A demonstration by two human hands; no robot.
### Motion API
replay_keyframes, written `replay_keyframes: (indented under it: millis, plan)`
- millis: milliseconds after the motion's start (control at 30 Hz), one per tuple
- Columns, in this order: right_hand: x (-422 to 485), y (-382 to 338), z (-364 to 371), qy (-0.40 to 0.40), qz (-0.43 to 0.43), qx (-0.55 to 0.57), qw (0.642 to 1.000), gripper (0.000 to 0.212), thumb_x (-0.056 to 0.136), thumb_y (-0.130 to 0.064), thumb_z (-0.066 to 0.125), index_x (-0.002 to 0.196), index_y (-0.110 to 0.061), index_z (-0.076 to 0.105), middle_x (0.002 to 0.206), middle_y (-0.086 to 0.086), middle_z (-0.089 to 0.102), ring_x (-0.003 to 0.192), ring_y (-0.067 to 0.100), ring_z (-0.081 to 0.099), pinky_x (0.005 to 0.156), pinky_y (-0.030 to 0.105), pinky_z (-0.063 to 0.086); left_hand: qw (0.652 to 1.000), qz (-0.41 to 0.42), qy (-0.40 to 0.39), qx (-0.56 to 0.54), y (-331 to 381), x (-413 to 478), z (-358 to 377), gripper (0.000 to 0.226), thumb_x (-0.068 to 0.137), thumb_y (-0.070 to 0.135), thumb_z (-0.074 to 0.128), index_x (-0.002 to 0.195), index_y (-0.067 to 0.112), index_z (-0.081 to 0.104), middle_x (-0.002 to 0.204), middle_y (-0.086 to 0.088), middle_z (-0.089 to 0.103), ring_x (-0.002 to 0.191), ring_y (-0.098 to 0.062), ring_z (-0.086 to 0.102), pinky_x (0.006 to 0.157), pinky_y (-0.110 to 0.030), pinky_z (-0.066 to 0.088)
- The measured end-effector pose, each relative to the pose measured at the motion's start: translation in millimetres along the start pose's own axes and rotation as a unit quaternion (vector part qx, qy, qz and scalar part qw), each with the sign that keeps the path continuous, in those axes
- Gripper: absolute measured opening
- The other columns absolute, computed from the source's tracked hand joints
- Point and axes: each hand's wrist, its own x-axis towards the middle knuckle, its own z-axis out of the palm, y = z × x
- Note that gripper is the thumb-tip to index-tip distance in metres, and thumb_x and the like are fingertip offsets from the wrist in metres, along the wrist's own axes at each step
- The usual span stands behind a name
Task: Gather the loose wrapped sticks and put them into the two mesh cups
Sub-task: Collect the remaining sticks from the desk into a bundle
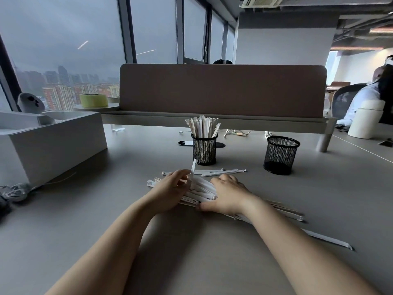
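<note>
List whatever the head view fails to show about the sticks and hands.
Head view: the count in the stick pile, covered by the left hand and right hand.
Head view: whether the right hand grips or only presses it, hidden by its own back.
Head view: print on the raised wrapped stick, too small.

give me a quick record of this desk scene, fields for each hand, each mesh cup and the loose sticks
left hand: grips the pile of wrapped sticks at its left side
right hand: grips the same pile from the right, thumb on the near edge
left mesh cup: packed with upright sticks
right mesh cup: empty
stray sticks: flat on the table, beyond the pile and behind the right forearm
</note>
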Motion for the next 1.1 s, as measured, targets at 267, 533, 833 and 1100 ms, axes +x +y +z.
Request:
replay_keyframes:
  millis: [267, 533, 833, 1100]
  plan:
    - [0.2, -2.5, 0.3, -0.001, -0.007, -0.001, 1.000, 0.079, 0.072, -0.063, 0.063, 0.131, -0.015, 0.041, 0.141, 0.011, 0.038, 0.134, 0.029, 0.029, 0.106, 0.039, 0.031, 0.987, -0.079, 0.082, 0.111, -9.4, 7.3, -4.9, 0.045, 0.095, 0.028, 0.049, 0.138, 0.022, 0.043, 0.148, -0.005, 0.038, 0.139, -0.027, 0.032, 0.118, -0.046, 0.016]
    - [1.0, -1.5, 2.2, 0.003, -0.020, 0.011, 1.000, 0.083, 0.073, -0.063, 0.063, 0.138, -0.018, 0.036, 0.145, 0.006, 0.035, 0.137, 0.025, 0.026, 0.108, 0.037, 0.029, 0.969, -0.214, 0.049, 0.115, -26.1, 9.5, -13.1, 0.067, 0.095, 0.057, 0.015, 0.131, 0.010, 0.048, 0.144, -0.016, 0.046, 0.137, -0.029, 0.037, 0.115, -0.046, 0.023]
    - [2.3, -2.4, 2.7, 0.003, -0.033, 0.022, 0.999, 0.078, 0.072, -0.057, 0.065, 0.133, -0.016, 0.041, 0.143, 0.008, 0.039, 0.134, 0.027, 0.031, 0.108, 0.038, 0.032, 0.984, -0.167, 0.044, 0.033, -11.2, 12.8, -6.6, 0.059, 0.098, 0.049, 0.024, 0.099, 0.002, 0.060, 0.115, -0.024, 0.062, 0.116, -0.033, 0.055, 0.098, -0.038, 0.041]
    - [-1.9, -9.2, 5.7, 0.008, -0.041, -0.010, 0.999, 0.104, 0.065, -0.076, 0.061, 0.145, -0.019, 0.027, 0.151, 0.006, 0.028, 0.141, 0.026, 0.021, 0.112, 0.040, 0.024, 0.980, -0.160, 0.038, 0.108, 1.6, 7.0, 12.0, 0.054, 0.098, 0.046, 0.033, 0.132, 0.007, 0.046, 0.143, -0.019, 0.044, 0.138, -0.030, 0.031, 0.111, -0.034, 0.021]
